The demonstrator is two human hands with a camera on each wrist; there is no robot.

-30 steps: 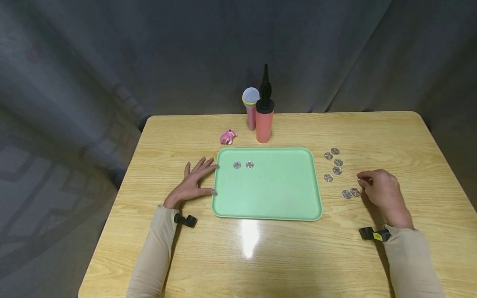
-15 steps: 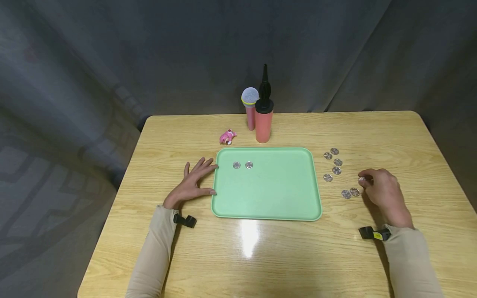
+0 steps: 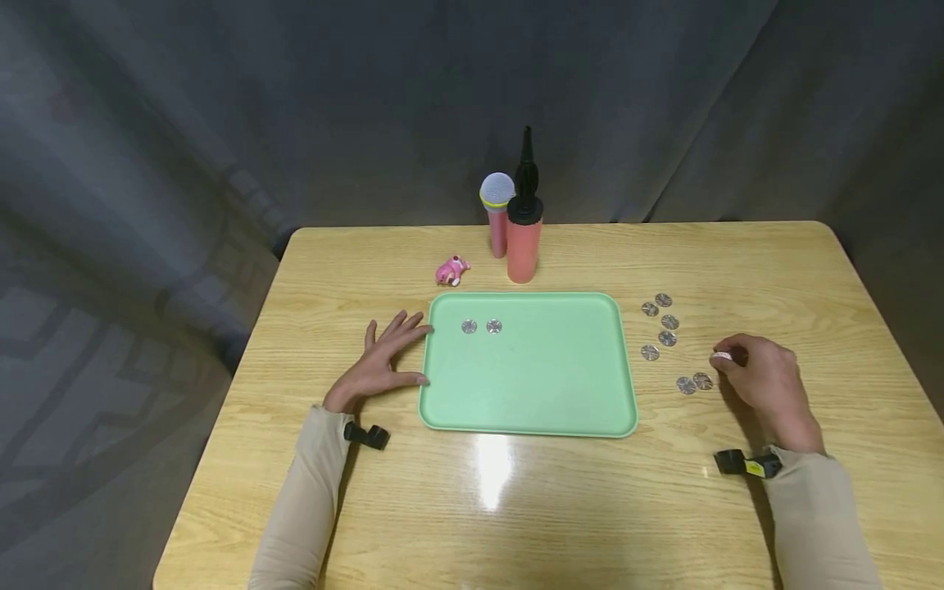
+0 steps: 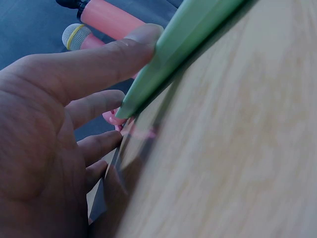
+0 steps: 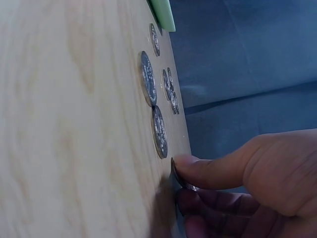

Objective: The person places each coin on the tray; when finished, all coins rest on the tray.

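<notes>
Spread fingers of my left hand point(image 3: 383, 360) touch the left rim of a light green tray point(image 3: 531, 385). In the left wrist view the thumb point(image 4: 119, 57) lies against the tray wall point(image 4: 168, 54). Two silver coins point(image 3: 494, 326) lie side by side in the tray's upper left part. On the right side of the table my right hand point(image 3: 763, 381) pinches a silver coin point(image 3: 722, 356) between thumb and fingers, low at the tabletop. Close by, two more coins point(image 3: 687, 385) lie touching on the wood, partly hidden by nothing.
Several other coins point(image 3: 667, 338) are scattered between the tray and my right hand. Behind the tray stand a coral-pink pump point(image 3: 523, 250) with a black top and a pink toy microphone point(image 3: 497, 221). A small pink figurine point(image 3: 452, 270) lies left of them. Dark curtains point(image 3: 369, 115) hang behind the table.
The coin at my right fingertips has tilted and now shows bright between them. My right hand has shifted slightly to the right. The left hand and tray have stayed put.
</notes>
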